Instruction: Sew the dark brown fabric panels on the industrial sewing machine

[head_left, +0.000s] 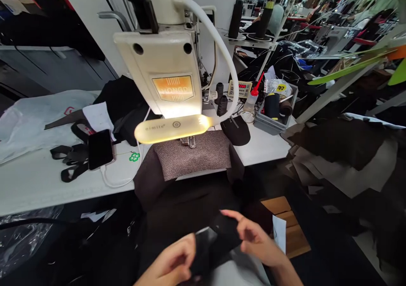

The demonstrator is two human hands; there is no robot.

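The black fabric piece (217,241) is off the white desk (261,148), held between the hands in front of the person's body, above a pale grey material (245,269). The left hand (177,258) has its fingers closed on the left edge; the right hand (258,239) has bent fingers gripping the right edge, with the index finger extended along the top. The brown textured fabric panel (198,157) lies at the clear presser foot (191,141) of the cream sewing machine (158,53); its positioning there is judged complete. Neither hand touches this panel, and the black piece is apart from it, with no visible join. Whether either piece carries finished stitching, or how much sewing is outstanding, cannot be determined.
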